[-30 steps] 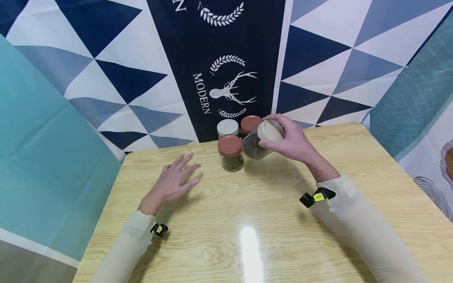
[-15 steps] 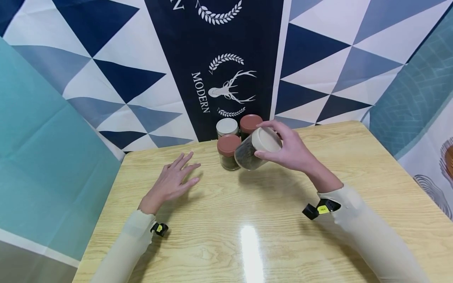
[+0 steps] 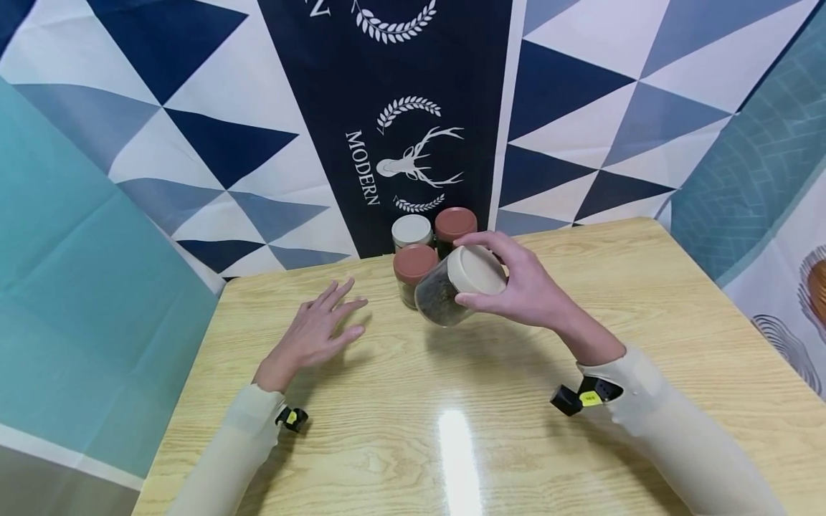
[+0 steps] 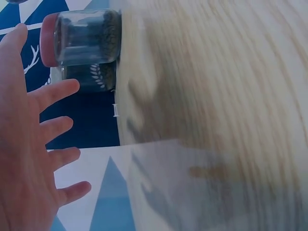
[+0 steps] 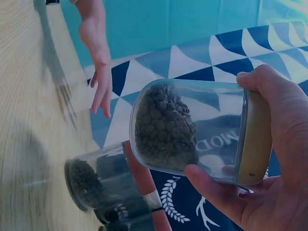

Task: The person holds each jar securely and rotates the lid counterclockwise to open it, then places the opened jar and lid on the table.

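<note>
My right hand (image 3: 525, 287) grips a clear glass jar (image 3: 440, 295) by its cream-coloured lid (image 3: 477, 270), thumb on one side and fingers on the other. The jar is tilted and held above the table, its base toward the left. Dark round pellets (image 5: 163, 130) fill its lower part, as the right wrist view shows. My left hand (image 3: 312, 331) hovers over the table at the left with fingers spread, holding nothing. Between the hands, a red-lidded jar (image 3: 415, 264) stands upright, partly hidden behind the held jar.
Behind it stand a white-lidded jar (image 3: 411, 230) and another red-lidded jar (image 3: 455, 223), close to the patterned backdrop (image 3: 413, 72). The wooden table (image 3: 361, 437) ends at that backdrop. A teal panel (image 3: 90, 301) rises along the left side.
My right hand has drawn the tilted jar toward me and a little left, away from the back red-lidded jar. The left hand has stayed in place.
</note>
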Motion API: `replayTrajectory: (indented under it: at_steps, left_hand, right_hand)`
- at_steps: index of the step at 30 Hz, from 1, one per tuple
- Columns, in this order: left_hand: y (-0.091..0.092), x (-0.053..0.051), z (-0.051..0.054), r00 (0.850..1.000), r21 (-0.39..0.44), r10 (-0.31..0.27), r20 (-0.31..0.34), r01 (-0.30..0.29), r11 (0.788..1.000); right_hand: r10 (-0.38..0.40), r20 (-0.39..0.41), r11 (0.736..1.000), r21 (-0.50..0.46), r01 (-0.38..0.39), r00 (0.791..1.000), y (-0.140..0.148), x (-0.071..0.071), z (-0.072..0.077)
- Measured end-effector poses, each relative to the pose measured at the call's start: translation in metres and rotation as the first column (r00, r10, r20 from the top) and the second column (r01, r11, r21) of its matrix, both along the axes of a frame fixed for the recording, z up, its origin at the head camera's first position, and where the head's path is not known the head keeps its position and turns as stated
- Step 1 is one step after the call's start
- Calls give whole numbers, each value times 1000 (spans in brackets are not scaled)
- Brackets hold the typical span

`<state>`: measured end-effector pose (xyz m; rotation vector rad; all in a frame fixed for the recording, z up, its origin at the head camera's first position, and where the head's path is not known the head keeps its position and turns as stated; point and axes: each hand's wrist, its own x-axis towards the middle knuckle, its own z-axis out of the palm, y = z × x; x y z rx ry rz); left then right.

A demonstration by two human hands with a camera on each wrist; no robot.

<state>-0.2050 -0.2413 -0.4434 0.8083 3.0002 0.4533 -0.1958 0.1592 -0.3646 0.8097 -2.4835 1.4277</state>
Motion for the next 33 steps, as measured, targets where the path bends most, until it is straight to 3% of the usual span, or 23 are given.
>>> replayTrajectory:
  at_steps: [7,15,18,22,28,33]
  left_hand:
    - [5,0,9,1000,58,-31,-2,31,998]
    - [15,2,21,990,184,-87,-109,106,977]
    - [19,4,27,987,292,-93,-132,128,948]
    - [24,3,33,989,448,-98,-112,138,883]
    - [29,5,40,990,521,-122,-67,139,842]
    - [36,9,47,991,608,-135,-15,116,785]
  right_hand:
    - [-2,1,1000,9,2,1000,0,0,-1]
    - [-6,-7,1000,9,6,1000,1,1,-2]
    - [-6,-7,1000,13,6,1000,1,1,-2]
    - [-3,-4,1000,12,3,1000,1,1,-3]
    - [-2,0,1000,14,2,1000,1,0,-2]
    - [1,-7,1000,8,-1,1000,1,0,-2]
